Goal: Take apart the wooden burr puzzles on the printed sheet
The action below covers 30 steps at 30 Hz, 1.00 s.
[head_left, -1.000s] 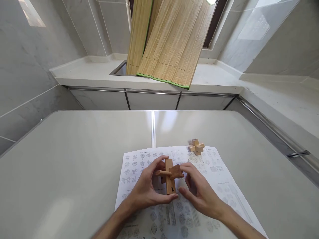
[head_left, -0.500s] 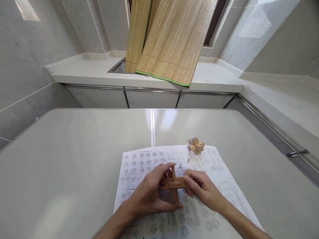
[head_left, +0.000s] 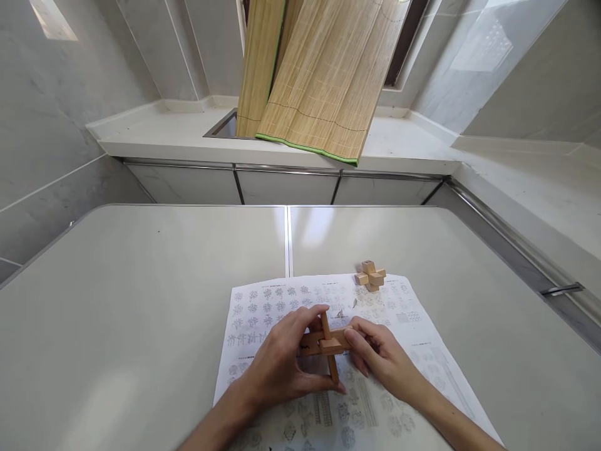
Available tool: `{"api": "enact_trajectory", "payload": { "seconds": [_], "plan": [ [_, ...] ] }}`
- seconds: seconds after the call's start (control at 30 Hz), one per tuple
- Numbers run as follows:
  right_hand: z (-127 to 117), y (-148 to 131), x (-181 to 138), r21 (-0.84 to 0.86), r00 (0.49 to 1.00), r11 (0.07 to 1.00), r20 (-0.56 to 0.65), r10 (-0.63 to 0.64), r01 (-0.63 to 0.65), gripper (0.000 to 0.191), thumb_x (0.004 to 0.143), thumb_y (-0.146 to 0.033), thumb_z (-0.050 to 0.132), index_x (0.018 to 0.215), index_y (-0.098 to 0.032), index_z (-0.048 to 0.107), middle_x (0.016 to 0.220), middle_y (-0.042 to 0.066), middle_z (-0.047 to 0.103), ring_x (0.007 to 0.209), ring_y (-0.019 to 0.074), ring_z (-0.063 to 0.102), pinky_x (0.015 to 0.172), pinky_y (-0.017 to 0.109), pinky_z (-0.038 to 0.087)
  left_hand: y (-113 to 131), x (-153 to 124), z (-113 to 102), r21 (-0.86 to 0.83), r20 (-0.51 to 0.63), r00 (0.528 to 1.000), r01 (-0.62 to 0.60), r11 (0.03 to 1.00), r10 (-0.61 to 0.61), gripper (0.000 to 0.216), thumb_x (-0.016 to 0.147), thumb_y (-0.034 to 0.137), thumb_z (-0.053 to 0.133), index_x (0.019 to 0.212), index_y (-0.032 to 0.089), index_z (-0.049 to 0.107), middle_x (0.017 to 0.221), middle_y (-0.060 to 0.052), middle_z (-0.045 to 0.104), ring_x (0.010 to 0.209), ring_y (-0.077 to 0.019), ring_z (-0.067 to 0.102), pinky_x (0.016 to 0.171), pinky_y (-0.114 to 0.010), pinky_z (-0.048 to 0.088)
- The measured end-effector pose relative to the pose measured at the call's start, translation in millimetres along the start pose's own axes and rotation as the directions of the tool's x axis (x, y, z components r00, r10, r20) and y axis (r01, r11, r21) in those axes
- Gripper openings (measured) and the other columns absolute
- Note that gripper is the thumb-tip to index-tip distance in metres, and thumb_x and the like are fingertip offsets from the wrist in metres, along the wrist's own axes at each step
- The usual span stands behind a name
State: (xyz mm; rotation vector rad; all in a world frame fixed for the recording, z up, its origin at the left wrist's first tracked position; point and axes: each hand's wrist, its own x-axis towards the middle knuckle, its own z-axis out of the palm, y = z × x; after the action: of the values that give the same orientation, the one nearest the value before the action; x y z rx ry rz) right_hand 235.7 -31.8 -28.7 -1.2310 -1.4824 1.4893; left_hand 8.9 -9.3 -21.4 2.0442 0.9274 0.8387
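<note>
A reddish-brown wooden interlocking puzzle (head_left: 331, 346) is held between my two hands above a printed sheet. Its flat pieces cross each other, and a dark mark shows on the left end. My left hand (head_left: 279, 360) grips it from the left, fingers at the top of the upright piece and thumb at its bottom end. My right hand (head_left: 380, 357) pinches the right end of the crosswise piece between thumb and fingers. Part of the puzzle is hidden behind my left fingers. The paper sheet (head_left: 253, 313) carries many small printed diagrams.
A lighter wooden burr puzzle (head_left: 370, 276) stands at the sheet's far right edge. The pale table (head_left: 141, 300) has a seam down its middle. Beyond it are a white counter (head_left: 173, 141), a sink edge (head_left: 220, 125) and a hanging bamboo mat (head_left: 323, 81).
The wooden puzzle has tilted slightly in my hands, so its upright piece leans more and the front piece shows more of its top. Both hands keep their hold.
</note>
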Motion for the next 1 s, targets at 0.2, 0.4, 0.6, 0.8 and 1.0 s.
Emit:
{"api": "enact_trajectory", "payload": {
  "seconds": [0.2,0.4,0.6,0.8,1.0],
  "plan": [
    [4.0,1.1,-2.4,0.072,0.997,0.996,-0.046,0.06,-0.057,0.047,0.103,-0.062,0.054,0.076,-0.023,0.051,0.05,-0.007,0.047,0.045,0.0111,0.039,0.048,0.026,0.031,0.2,2.2,0.2,0.007,-0.008,1.0,-0.004,1.0,0.004,0.111,0.057,0.037,0.103,0.146,0.037,0.038,0.117,-0.002,0.065,0.099,-0.0247,0.068,0.083,-0.036,0.06],
    [5.2,-3.3,-2.4,0.066,0.996,0.996,-0.058,0.072,-0.068,0.049,0.103,-0.064,0.054,0.074,-0.024,0.049,0.048,-0.007,0.046,0.045,0.0115,0.04,0.049,0.026,0.033,-1.4,2.4,-0.3,-0.039,0.002,1.0,-0.001,0.999,0.001,0.104,0.062,0.036,0.101,0.145,0.036,0.039,0.116,-0.003,0.062,0.095,-0.0226,0.068,0.078,-0.033,0.061],
    [3.2,-3.0,-3.1,0.069,0.998,0.996,0.038,0.052,-0.054,0.049,0.103,-0.064,0.053,0.075,-0.024,0.047,0.05,-0.007,0.048,0.047,0.0123,0.043,0.051,0.026,0.034,-1.6,1.0,-1.2,-0.027,0.05,0.997,-0.062,0.998,0.064,0.112,0.064,0.036,0.1,0.154,0.038,0.034,0.115,-0.003,0.065,0.092,-0.0219,0.068,0.08,-0.035,0.06],
    [0.6,-3.7,-0.7,0.114,0.998,0.992,0.036,0.055,-0.058,0.046,0.104,-0.061,0.053,0.078,-0.023,0.051,0.05,-0.006,0.052,0.047,0.0128,0.047,0.054,0.027,0.039,0.0,0.8,-1.2,-0.052,0.028,0.995,-0.095,0.994,0.097,0.088,0.073,0.035,0.095,0.145,0.038,0.045,0.122,-0.005,0.061,0.096,-0.0224,0.07,0.078,-0.034,0.061],
    [0.3,-6.0,0.2,0.129,0.996,0.988,0.012,0.084,-0.085,0.048,0.102,-0.064,0.056,0.078,-0.023,0.053,0.05,-0.007,0.052,0.047,0.0123,0.046,0.056,0.027,0.04,-0.8,-2.3,1.0,-0.053,0.004,0.995,-0.099,0.994,0.1,0.042,0.079,0.027,0.091,0.115,0.03,0.07,0.133,-0.006,0.051,0.084,-0.0145,0.068,0.083,-0.037,0.063]
  ]
}}
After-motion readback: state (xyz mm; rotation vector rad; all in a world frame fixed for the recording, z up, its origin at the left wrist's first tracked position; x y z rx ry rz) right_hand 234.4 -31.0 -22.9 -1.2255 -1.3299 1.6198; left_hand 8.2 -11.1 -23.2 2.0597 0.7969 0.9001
